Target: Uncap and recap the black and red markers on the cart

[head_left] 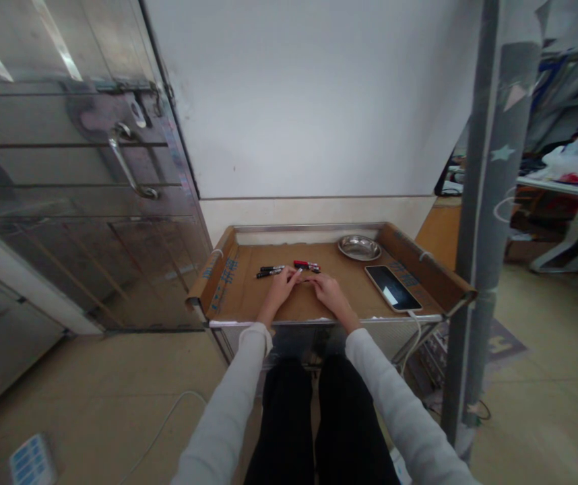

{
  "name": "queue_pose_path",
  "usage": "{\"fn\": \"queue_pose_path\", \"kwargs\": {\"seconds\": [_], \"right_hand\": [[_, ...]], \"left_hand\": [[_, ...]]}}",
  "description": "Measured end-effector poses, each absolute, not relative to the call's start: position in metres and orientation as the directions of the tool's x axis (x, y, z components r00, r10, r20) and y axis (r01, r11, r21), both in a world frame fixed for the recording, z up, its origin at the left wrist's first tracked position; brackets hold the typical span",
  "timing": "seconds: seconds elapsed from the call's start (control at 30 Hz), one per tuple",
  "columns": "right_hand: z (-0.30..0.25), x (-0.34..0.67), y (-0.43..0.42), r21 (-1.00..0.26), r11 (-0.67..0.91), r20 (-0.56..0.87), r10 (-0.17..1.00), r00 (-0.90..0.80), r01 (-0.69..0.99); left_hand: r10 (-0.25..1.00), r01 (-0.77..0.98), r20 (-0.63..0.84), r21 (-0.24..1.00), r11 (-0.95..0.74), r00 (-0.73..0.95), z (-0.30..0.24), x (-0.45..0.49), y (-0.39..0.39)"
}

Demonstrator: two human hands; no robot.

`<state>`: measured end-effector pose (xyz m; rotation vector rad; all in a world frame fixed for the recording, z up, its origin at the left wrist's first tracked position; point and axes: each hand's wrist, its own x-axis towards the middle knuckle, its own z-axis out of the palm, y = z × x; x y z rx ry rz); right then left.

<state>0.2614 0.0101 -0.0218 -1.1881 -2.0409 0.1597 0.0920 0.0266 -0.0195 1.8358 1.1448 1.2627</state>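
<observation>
My left hand (281, 286) and my right hand (329, 291) are close together over the cardboard-lined tray table (248, 306). Their fingertips are pinched on either side of a small thin thing whose kind I cannot make out. Just beyond my left hand lie black markers (269, 272), side by side. A red marker (305, 264) rests past the gap between my hands. Another dark piece beside it is partly hidden by my fingers.
A round metal dish (360, 248) stands at the table's back right. In front of it lies a phone (393, 288) with a white cable (417, 337) hanging over the front edge. Folded cardboard walls rise at both sides. A grey post (486, 202) stands on the right, a metal door (77, 168) on the left.
</observation>
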Motion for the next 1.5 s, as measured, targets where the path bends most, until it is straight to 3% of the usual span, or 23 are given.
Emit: {"fn": "queue_pose_path", "kwargs": {"seconds": [0.27,0.37,0.53,0.87,0.97,1.17,1.27,1.4,1.5], "right_hand": [[-0.020,0.258,0.013,-0.452,0.623,0.504,0.769,-0.393,0.639],[-0.020,0.261,0.013,-0.459,0.583,0.531,0.785,-0.319,0.671],[-0.017,0.265,0.010,-0.578,0.504,0.632,0.774,-0.039,0.641],[-0.013,0.258,0.009,-0.631,0.527,0.655,0.755,0.026,0.569],[-0.009,0.254,0.007,-0.620,0.538,0.647,0.763,-0.017,0.571],[-0.007,0.234,-0.005,-0.596,0.702,0.611,0.712,-0.347,0.391],[-0.008,0.236,-0.003,-0.623,0.705,0.614,0.709,-0.347,0.339],[-0.012,0.255,0.014,-0.604,0.600,0.631,0.762,-0.146,0.525],[-0.015,0.267,0.028,-0.527,0.408,0.591,0.806,-0.023,0.746]], "left_hand": [[0.879,0.402,0.425,0.782,-0.476,0.215,-0.015,0.091,0.022],[0.856,0.444,0.454,0.733,-0.516,0.246,-0.014,0.092,0.021],[0.824,0.513,0.511,0.653,-0.558,0.246,-0.012,0.093,0.019],[0.794,0.557,0.570,0.597,-0.577,0.211,-0.008,0.093,0.016],[0.784,0.560,0.576,0.579,-0.592,0.233,-0.009,0.094,0.016],[0.794,0.561,0.569,0.593,-0.578,0.216,-0.006,0.091,0.008],[0.798,0.681,0.587,0.530,-0.505,0.135,-0.002,0.083,-0.002],[0.823,0.854,0.568,0.441,-0.276,-0.027,-0.001,0.064,-0.012],[0.829,0.878,0.542,0.455,-0.149,-0.140,-0.009,0.052,-0.007]]}}
